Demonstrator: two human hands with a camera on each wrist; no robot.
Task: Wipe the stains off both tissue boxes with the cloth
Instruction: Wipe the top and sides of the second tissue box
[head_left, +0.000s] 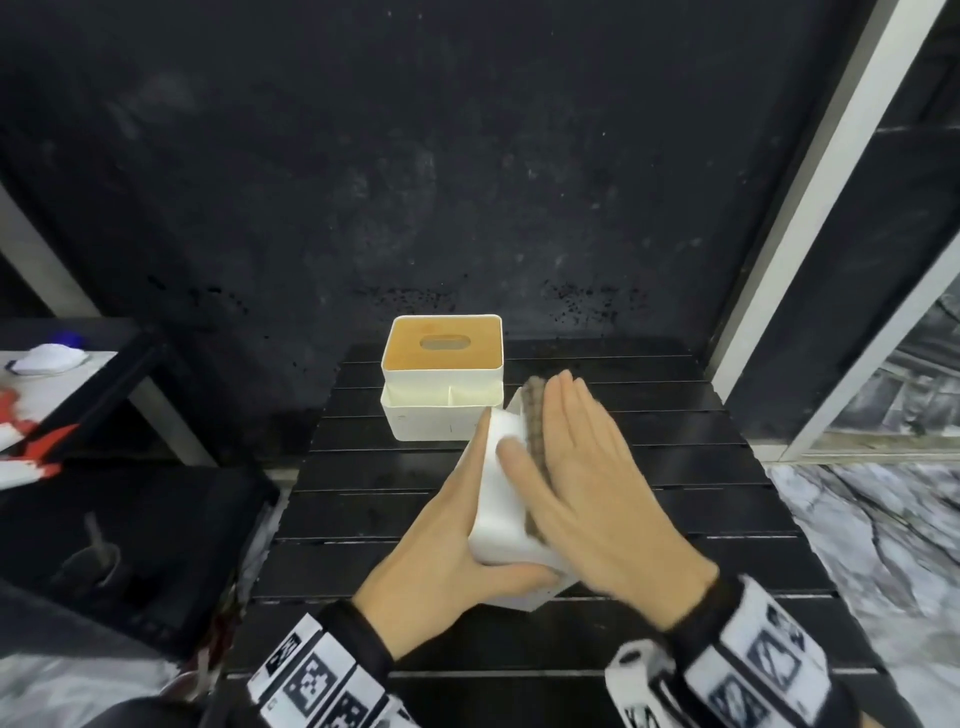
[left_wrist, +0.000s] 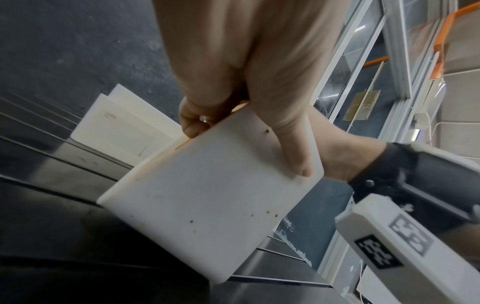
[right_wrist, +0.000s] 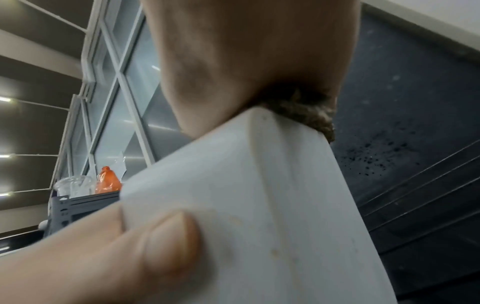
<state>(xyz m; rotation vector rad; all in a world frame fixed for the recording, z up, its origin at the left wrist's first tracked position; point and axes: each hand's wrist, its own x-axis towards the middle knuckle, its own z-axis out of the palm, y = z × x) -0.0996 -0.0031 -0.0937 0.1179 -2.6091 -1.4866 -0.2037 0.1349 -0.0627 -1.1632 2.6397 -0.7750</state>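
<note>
Left hand (head_left: 441, 561) has its grip clamped on the tilted white tissue box (head_left: 501, 499); the right hand (head_left: 587, 483), fingers flat, presses the cloth (head_left: 535, 415) against it. The second tissue box (head_left: 441, 379) sits on the tabletop (head_left: 649, 519), front tray empty.

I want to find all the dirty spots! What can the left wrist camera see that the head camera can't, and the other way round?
Only the left wrist view shows the small dark specks on the underside of the held tissue box.

Only the head view shows the second tissue box's tan top with its oval slot, and the brown cloth pressed flat under the right hand.

Both show the left hand gripping the tilted white box over the black slatted table, with the other box standing behind it.
</note>
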